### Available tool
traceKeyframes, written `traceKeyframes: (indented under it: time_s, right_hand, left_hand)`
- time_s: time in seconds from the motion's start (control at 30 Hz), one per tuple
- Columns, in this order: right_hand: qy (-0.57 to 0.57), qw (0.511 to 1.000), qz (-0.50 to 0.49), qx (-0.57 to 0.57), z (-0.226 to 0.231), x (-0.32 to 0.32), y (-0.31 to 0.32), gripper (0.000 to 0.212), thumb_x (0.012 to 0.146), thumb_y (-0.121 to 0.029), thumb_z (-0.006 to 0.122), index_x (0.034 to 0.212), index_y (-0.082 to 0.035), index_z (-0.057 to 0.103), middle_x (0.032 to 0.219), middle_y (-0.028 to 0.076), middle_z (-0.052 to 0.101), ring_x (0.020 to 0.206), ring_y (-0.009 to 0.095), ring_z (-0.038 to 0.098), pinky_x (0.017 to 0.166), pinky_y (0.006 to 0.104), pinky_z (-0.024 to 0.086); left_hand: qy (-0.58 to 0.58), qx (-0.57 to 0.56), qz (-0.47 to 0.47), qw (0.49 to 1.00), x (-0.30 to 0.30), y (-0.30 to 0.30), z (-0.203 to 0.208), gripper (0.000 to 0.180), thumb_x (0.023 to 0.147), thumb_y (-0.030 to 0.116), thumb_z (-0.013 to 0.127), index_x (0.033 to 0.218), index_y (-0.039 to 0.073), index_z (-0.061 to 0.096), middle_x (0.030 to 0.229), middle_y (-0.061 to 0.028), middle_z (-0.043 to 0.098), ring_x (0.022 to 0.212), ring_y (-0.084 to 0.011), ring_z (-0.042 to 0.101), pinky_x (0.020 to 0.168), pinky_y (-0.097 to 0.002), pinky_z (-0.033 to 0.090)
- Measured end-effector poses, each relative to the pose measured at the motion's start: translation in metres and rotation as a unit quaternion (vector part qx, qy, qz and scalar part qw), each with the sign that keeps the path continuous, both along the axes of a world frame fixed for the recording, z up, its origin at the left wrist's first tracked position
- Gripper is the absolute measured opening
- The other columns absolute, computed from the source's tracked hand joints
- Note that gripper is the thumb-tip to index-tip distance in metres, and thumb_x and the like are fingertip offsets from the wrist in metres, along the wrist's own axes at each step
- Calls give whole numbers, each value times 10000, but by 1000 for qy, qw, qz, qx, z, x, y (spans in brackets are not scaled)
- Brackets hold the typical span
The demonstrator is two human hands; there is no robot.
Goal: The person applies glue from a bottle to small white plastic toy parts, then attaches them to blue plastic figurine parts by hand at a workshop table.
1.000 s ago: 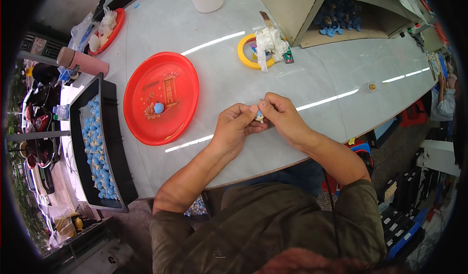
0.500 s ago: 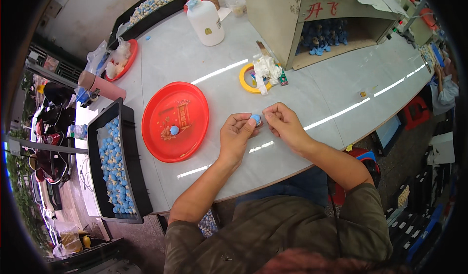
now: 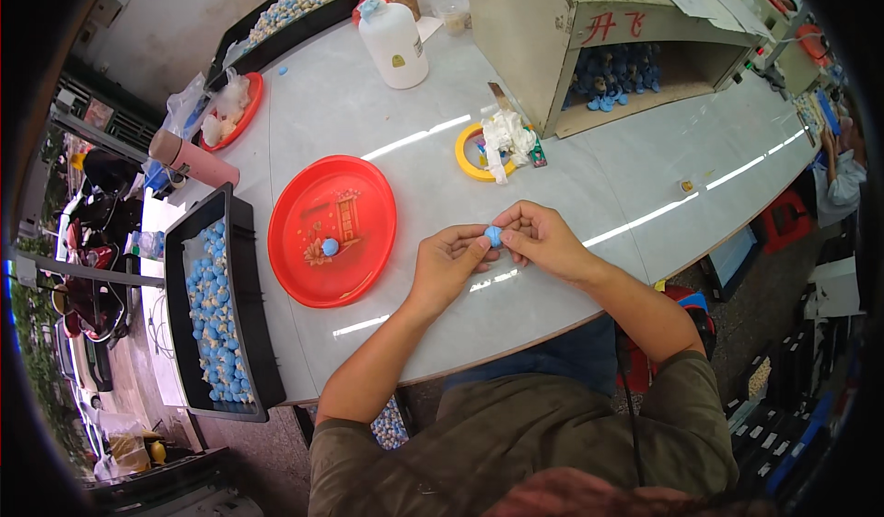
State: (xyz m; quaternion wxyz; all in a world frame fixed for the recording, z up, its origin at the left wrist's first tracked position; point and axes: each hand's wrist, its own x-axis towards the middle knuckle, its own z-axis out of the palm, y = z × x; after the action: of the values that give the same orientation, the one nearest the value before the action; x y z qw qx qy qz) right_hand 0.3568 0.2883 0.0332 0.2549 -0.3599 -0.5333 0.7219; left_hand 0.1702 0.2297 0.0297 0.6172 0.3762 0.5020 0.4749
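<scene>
Between my two hands, over the table in front of me, is a small round blue piece. My left hand pinches it from the left between thumb and fingers. From the other side my right hand has its thumb and fingertips closed on the same piece. To the left lies a red round tray with one similar blue ball in it. Farther left a black bin holds many small blue and cream pieces.
A yellow tape roll lies beside crumpled white tissue. Behind stand a white bottle and a wooden box with blue figures inside. At left are a pink flask and a smaller red tray.
My right hand has moved in toward the left and its fingertips now meet the blue piece, which was in my left hand. The piece sits slightly nearer me and to the right.
</scene>
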Motion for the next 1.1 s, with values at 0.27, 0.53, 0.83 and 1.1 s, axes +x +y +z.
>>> traceKeyframes:
  time_s: [0.27, 0.53, 0.83, 1.1]
  right_hand:
    - [25, 997, 27, 62, -11, -1, 0, 104, 925, -46, 568, 1017, 1, 551, 859, 24, 605, 692, 44, 530, 586, 204, 429]
    - [20, 994, 29, 104, -23, -3, -4, 71, 903, 11, 564, 974, 9, 561, 830, 17, 609, 715, 37, 549, 611, 208, 438]
    - [14, 986, -12, 164, -22, -7, -7, 91, 897, 36, 555, 978, 44, 597, 881, 65, 651, 789, 59, 602, 678, 219, 494]
    - [37, 990, -40, 134, -18, -10, -6, 142, 904, 22, 553, 1035, 42, 606, 883, 68, 664, 760, 74, 624, 674, 215, 505]
  left_hand:
    - [38, -15, -36, 999, -6, 2, -8, 199, 910, 34, 624, 1068, -85, 598, 978, -157, 670, 879, -204, 691, 736, -262, 581]
    - [-9, 28, -19, 999, -3, 2, -22, 157, 889, -11, 626, 1018, -89, 583, 962, -150, 666, 863, -167, 677, 765, -259, 573]
    - [-5, 38, -5, 999, -3, 1, -23, 155, 888, -22, 621, 1022, -86, 578, 976, -156, 664, 869, -165, 677, 779, -253, 568]
    - [-19, 29, 2, 999, -2, 6, -16, 158, 900, -20, 609, 1032, -96, 565, 980, -169, 658, 886, -174, 676, 795, -265, 577]
